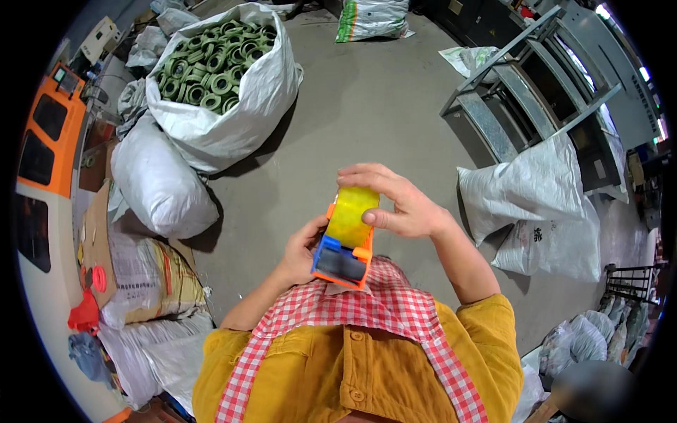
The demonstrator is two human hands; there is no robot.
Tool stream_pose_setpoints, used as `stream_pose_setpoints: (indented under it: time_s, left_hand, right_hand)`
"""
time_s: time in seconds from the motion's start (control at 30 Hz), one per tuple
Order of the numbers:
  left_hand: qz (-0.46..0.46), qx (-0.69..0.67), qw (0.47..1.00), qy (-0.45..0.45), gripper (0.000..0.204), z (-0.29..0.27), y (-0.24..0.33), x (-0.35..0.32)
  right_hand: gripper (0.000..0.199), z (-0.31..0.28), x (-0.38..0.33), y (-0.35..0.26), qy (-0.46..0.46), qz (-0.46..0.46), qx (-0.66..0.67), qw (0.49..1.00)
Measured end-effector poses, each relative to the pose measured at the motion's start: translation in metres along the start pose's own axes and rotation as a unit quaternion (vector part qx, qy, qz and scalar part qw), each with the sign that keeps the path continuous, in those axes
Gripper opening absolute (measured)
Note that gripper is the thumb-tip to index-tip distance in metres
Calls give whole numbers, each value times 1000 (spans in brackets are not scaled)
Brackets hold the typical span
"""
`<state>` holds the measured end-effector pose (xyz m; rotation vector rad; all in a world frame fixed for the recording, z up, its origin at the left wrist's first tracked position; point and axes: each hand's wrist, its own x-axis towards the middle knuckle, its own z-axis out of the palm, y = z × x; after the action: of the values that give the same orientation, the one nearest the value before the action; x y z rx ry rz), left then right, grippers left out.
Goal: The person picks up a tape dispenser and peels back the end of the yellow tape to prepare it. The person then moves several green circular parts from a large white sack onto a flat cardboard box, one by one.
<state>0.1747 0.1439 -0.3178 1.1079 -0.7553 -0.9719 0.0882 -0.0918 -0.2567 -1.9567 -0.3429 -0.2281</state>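
An orange and blue tape dispenser (343, 262) with a roll of yellowish clear tape (351, 215) sits between my two hands at chest height. My left hand (302, 248) grips the dispenser's left side from below. My right hand (395, 201) curls over the top of the tape roll, thumb pressed on its right face. Below the hands I see my mustard shirt and a red and white checked apron.
A big white sack (233, 106) full of green ring-shaped parts stands at the upper left, with more tied white sacks (159, 183) beside it. An orange machine (46, 134) lines the left edge. A grey metal frame (522, 92) and more sacks (543, 204) stand to the right.
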Motion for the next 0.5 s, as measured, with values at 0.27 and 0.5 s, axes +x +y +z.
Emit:
stream_pose_setpoints:
  time_s: [0.27,0.5]
  left_hand:
    - [-65,32,997,27,83,-65,15,148]
    - [42,159,977,134,89,-104,4,307]
  right_hand:
    - [83,-98,102,104,-9,44,169,985]
    - [87,-197,195,202,1,60,304,951]
